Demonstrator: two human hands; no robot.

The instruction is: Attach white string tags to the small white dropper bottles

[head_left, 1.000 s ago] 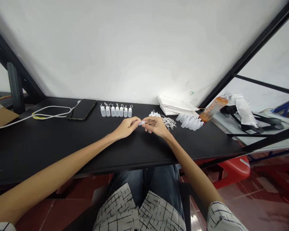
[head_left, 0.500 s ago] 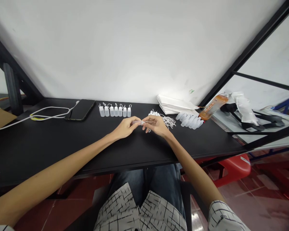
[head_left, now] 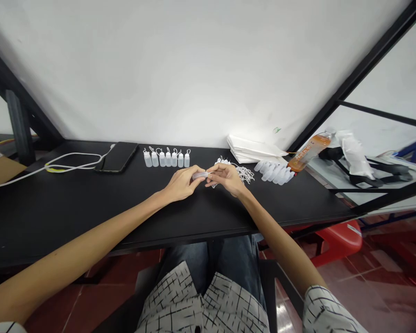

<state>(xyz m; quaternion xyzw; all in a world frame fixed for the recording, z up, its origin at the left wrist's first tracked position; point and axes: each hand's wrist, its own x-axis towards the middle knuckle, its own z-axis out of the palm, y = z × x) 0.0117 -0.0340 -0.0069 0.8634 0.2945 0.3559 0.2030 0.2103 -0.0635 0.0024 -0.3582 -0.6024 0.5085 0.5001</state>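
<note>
2 hands meeting above black table (head_left: 90,208), just in front of white tangle of caps and strings (head_left: 241,173). Left hand (head_left: 180,183) pinching small translucent bottle (head_left: 199,175) between thumb and fingertips, bottle lying sideways, held clear of tabletop. Right hand (head_left: 227,178) closed on bottle's right end, fingertips pinched on something small and white there; too small to tell what. Hands nearly touching across bottle.

Left of tangle, toward wall: row of 6 capped bottles (head_left: 167,158), upright, side by side, each with loop on top. Further left of tangle: dark phone (head_left: 118,157) lying flat, white cable (head_left: 72,162) plugged into it and trailing off toward table's left end. Right of tangle: row of uncapped bottles (head_left: 273,173) lying on sides, packed together. Behind tangle, against wall: stack of white paper bags (head_left: 251,150). Far right of tangle, past table edge: orange drink bottle (head_left: 307,152) tilted on neighbouring surface. Well below and right of tangle, on floor: red plastic stool (head_left: 336,243).
</note>
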